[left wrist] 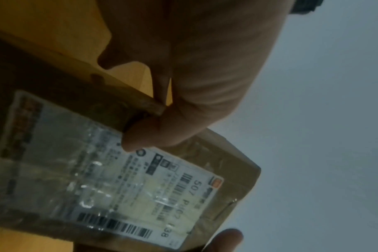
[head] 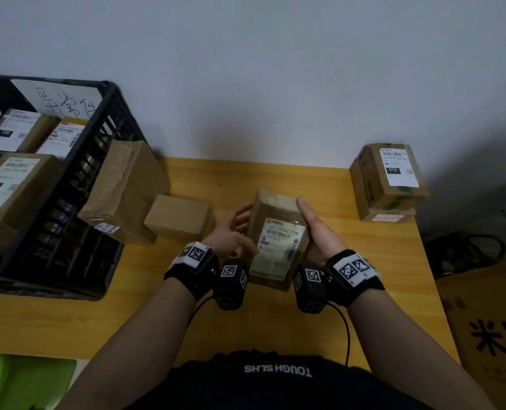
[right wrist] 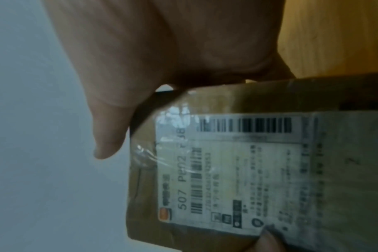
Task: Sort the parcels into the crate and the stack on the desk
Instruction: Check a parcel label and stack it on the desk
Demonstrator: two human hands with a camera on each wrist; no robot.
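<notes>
A brown cardboard parcel [head: 278, 232] with a white label reading 507 is held between both hands above the middle of the wooden desk [head: 275, 176]. My left hand [head: 237, 229] grips its left side, thumb on the label [left wrist: 140, 187]. My right hand [head: 316, 229] grips its right side, thumb up along the edge of the parcel [right wrist: 259, 170]. A black crate [head: 97, 137] at the left holds several labelled parcels. At the back right stands a stack of two parcels [head: 390, 182].
A long brown parcel [head: 124, 190] leans against the crate's right side, and a small plain box [head: 180, 217] lies beside it on the desk. A large carton [head: 488, 329] with printed characters stands off the desk's right edge. A green surface [head: 24, 380] shows at bottom left.
</notes>
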